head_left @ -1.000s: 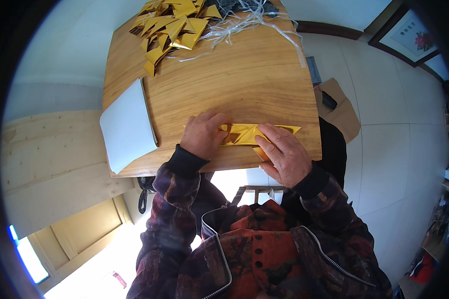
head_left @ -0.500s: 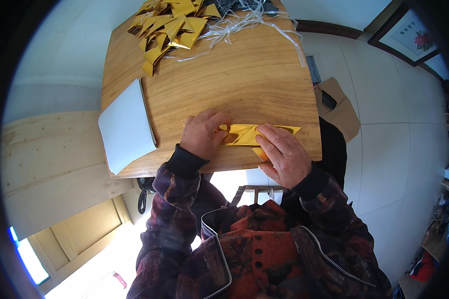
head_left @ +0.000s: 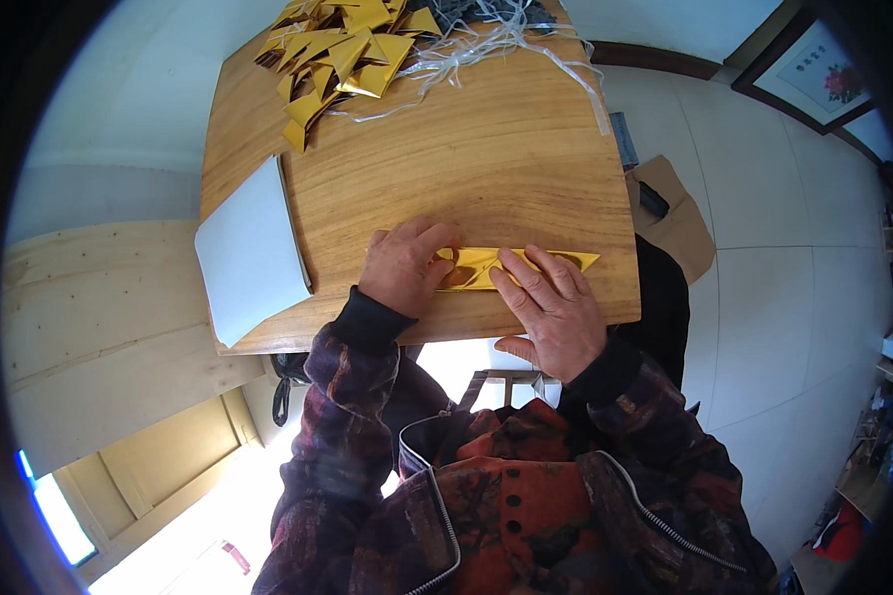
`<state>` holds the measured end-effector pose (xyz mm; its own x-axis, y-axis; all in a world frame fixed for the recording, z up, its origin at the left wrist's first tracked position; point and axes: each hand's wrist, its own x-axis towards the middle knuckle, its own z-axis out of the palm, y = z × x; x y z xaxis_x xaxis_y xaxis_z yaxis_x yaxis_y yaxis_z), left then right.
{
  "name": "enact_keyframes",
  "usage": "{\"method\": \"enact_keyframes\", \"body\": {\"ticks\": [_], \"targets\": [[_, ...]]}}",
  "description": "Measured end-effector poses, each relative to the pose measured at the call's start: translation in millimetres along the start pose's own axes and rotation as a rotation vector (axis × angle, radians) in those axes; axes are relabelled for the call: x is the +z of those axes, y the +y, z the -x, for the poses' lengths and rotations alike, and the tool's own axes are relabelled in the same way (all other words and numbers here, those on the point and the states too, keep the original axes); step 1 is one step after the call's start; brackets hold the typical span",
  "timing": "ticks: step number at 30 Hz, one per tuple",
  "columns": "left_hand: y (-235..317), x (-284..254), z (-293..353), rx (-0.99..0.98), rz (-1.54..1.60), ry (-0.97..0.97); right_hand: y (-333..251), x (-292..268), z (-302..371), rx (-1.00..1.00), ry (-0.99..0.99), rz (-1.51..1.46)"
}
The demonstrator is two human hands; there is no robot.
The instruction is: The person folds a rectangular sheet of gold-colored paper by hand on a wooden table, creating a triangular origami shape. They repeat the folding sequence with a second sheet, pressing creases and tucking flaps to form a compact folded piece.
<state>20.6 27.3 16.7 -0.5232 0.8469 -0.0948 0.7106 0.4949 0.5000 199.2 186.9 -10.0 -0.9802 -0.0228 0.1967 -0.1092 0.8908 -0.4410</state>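
At twelve o'clock, your right hand [head_left: 558, 319] lay with its fingers [head_left: 533, 285] loosely spread across a folded gold-foil strip [head_left: 476, 278] on the bench [head_left: 446, 183]. Your left hand [head_left: 404, 268] curled over the strip's nine-o'clock end; I couldn't tell whether it pinched. White sheets [head_left: 253, 253] lay at ten, folded gold-foil pieces [head_left: 342, 55] farther at eleven, clear plastic ribbons [head_left: 496, 42] at twelve.

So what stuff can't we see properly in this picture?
Head view: left end of the gold strip, covered by the left hand.
Head view: part of the strip's middle, under the right hand.
Head view: far side of the gold pile, cut off by the top edge.
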Motion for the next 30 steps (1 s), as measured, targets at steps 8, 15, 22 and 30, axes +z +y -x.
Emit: {"method": "enact_keyframes", "body": {"ticks": [8, 15, 22, 30], "targets": [[1, 0, -1, 0.020, -0.021, 0.033, -3, 3, -1, 0.032, -0.015, 0.030], [2, -2, -1, -0.037, -0.029, -0.011, -1, 5, 0, 0.013, -0.018, 0.058], [4, 4, 2, -0.018, -0.179, 0.073, -2, 7, 1, -0.012, 0.008, 0.105], [15, 25, 37, 0.194, -0.356, 0.330, -3, 8, 1, 0.005, 0.005, 0.092]]}}
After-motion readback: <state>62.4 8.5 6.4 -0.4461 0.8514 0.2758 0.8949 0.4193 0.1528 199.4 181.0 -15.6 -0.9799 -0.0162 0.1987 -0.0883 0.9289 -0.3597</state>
